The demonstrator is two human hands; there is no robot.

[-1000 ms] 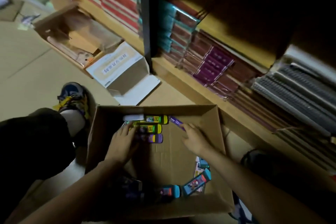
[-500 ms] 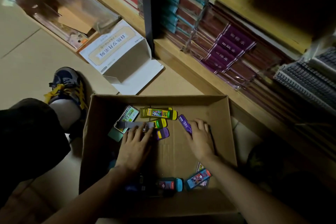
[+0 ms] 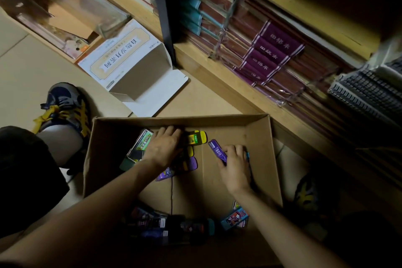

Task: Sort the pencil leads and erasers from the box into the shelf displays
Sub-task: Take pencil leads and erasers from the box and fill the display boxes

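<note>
Tan floor beside a wooden shelf (image 3: 217, 72) of notebooks (image 3: 272, 54) carries an open cardboard box (image 3: 217, 121). Inside it, the left hand (image 3: 165, 146) lies flat, fingers fairly straight, on yellow packs (image 3: 196, 137), with a green pack (image 3: 141, 143) just left of it. The right hand (image 3: 235, 165), fingers bent, touches a purple pack (image 3: 216, 150); whether it grips, I cannot tell. A blue pack (image 3: 235, 217) lies by the near wall.

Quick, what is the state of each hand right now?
Left hand: lies palm down on the yellow packs; whether it grips cannot be told.
Right hand: fingers curled, holding the purple pack.
</note>
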